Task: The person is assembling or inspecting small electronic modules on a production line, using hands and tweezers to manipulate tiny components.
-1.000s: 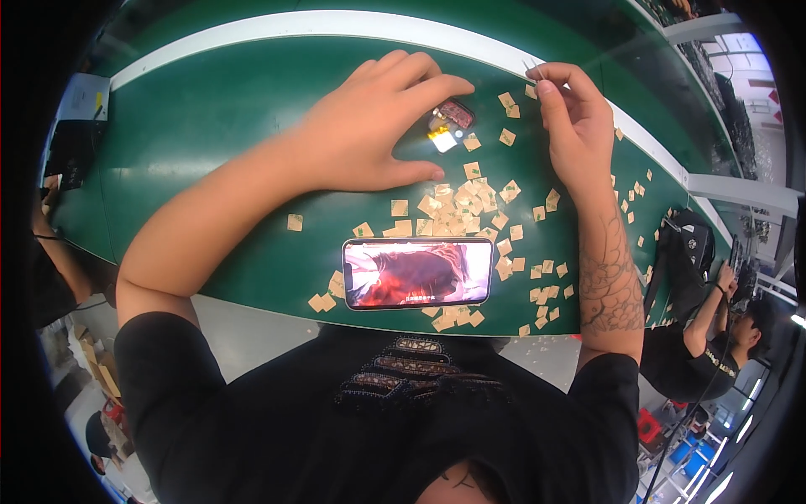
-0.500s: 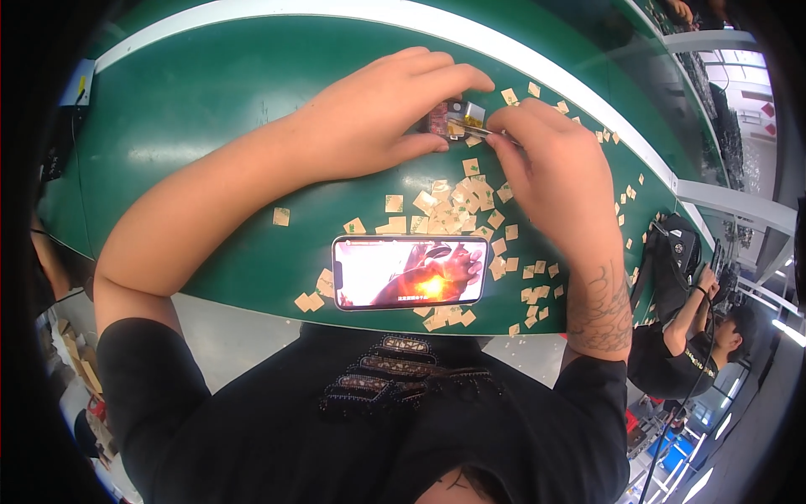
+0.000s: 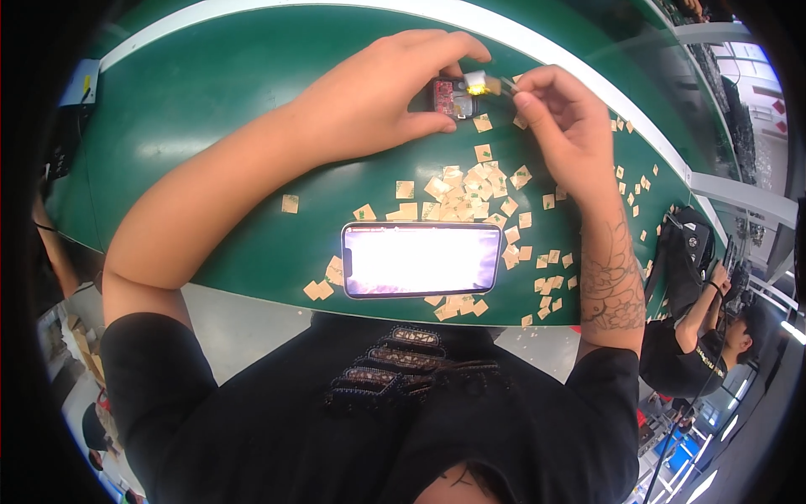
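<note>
Under both grips spreads the green bench (image 3: 210, 101), smooth and matte, with a glossy flat phone (image 3: 421, 259) lying crosswise nearer the body and tan paper squares (image 3: 457, 189) scattered between. Left hand (image 3: 378, 97) pinches a small red circuit board (image 3: 451, 97), its long axis pointing right. Right hand (image 3: 558, 113), just beside it, nips a thin sliver at a yellow part (image 3: 476, 83).

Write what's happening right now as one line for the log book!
left hand: pinches small red part | right hand: fingertips at part's yellow end | tan paper squares: scattered on green belt | phone: lit, flat
</note>
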`<state>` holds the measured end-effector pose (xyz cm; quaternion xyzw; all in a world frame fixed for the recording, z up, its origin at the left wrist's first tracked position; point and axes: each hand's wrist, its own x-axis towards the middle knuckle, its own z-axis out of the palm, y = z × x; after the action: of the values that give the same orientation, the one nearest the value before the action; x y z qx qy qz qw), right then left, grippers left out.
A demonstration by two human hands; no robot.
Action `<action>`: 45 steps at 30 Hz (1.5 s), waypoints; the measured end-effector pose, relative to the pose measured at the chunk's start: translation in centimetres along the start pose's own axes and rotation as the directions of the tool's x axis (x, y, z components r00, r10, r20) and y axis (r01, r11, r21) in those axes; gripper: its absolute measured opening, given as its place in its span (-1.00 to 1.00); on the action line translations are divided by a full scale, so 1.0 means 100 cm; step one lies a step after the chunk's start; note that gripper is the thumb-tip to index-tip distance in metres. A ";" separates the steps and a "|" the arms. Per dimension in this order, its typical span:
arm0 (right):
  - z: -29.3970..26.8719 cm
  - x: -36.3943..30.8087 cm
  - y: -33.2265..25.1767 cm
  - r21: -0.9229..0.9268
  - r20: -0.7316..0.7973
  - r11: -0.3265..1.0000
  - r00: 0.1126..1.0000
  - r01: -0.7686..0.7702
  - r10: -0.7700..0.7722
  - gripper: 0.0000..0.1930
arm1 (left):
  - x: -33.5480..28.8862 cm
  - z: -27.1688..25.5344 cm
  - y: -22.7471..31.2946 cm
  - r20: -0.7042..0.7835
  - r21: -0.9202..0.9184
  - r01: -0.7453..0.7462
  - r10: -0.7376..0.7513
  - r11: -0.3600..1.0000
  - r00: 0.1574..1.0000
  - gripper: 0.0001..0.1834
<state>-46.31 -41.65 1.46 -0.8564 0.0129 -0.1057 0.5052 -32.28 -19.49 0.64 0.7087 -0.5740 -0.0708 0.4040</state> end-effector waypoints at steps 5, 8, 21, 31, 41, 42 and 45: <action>0.003 0.001 -0.014 -0.251 0.022 0.967 0.999 0.038 -0.033 -0.78 | 0.000 -0.001 0.000 0.008 -0.012 0.024 -0.024 1.000 1.000 -0.29; 0.013 0.004 -0.017 -0.356 0.033 0.926 0.992 0.128 -0.125 -0.74 | 0.000 -0.001 0.001 0.000 -0.020 0.019 -0.019 1.000 1.000 -0.32; 0.022 0.005 0.001 0.025 -0.022 0.999 0.999 0.048 -0.047 -0.86 | 0.001 -0.014 0.006 0.118 0.143 -0.137 0.120 0.980 0.986 -0.70; 0.002 0.002 -0.002 0.036 0.202 0.999 0.979 -0.033 0.025 -0.74 | 0.001 -0.014 0.005 0.127 0.170 -0.272 0.253 0.947 0.959 -0.77; -0.004 0.005 -0.007 -0.060 0.165 0.998 0.986 0.014 -0.004 -0.74 | -0.004 -0.005 -0.001 0.057 0.218 -0.249 0.243 0.944 0.968 -0.71; -0.005 0.005 -0.011 -0.118 0.182 0.991 0.983 0.061 -0.039 -0.75 | -0.004 -0.005 -0.001 0.070 0.233 -0.258 0.248 0.938 0.966 -0.71; 0.002 0.005 -0.018 -0.127 0.153 0.989 0.987 0.071 -0.051 -0.75 | -0.005 -0.007 0.000 0.084 0.251 -0.257 0.244 0.933 0.966 -0.70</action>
<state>-45.89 -40.67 2.97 -0.8935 -0.0444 -0.0555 0.4433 -32.10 -18.72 0.92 0.6746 -0.6741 0.0390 0.2985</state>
